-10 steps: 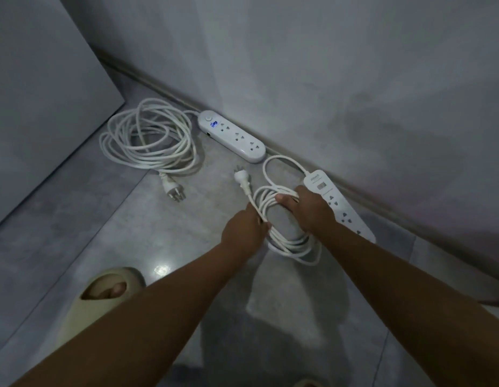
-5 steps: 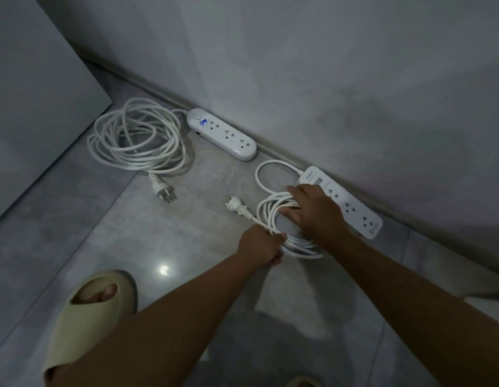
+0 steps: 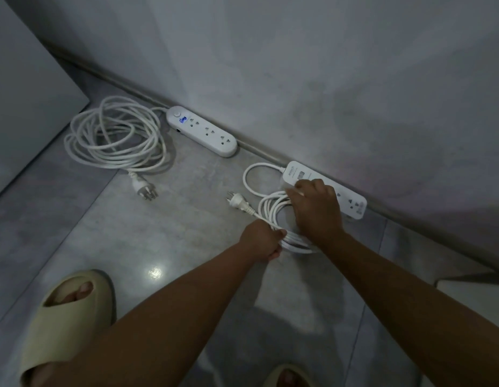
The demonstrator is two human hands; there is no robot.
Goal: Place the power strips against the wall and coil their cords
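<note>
Two white power strips lie along the foot of the wall. The rounded strip (image 3: pixel 201 130) with a blue lit display has its long cord (image 3: pixel 114 135) coiled to its left, plug (image 3: pixel 143 185) lying loose. The flat strip (image 3: pixel 351 201) sits further right. Its cord (image 3: pixel 270 210) is gathered in a small coil on the floor, with the plug (image 3: pixel 238 201) sticking out to the left. My left hand (image 3: pixel 263 240) grips the near side of this coil. My right hand (image 3: pixel 316 209) rests over the coil's far side, fingers touching the flat strip; whether it grips anything is hidden.
The grey wall (image 3: pixel 298 65) meets the tiled floor (image 3: pixel 187 219) along a baseboard. A grey panel (image 3: pixel 25 93) stands at the left. My feet in beige slippers (image 3: pixel 67 317) are at the bottom, and a pale object's edge (image 3: pixel 471 291) shows at the right.
My left hand slid down to the near side of the small coil and the plug swung out to the left. My right hand moved up onto the flat strip. The view shifted slightly.
</note>
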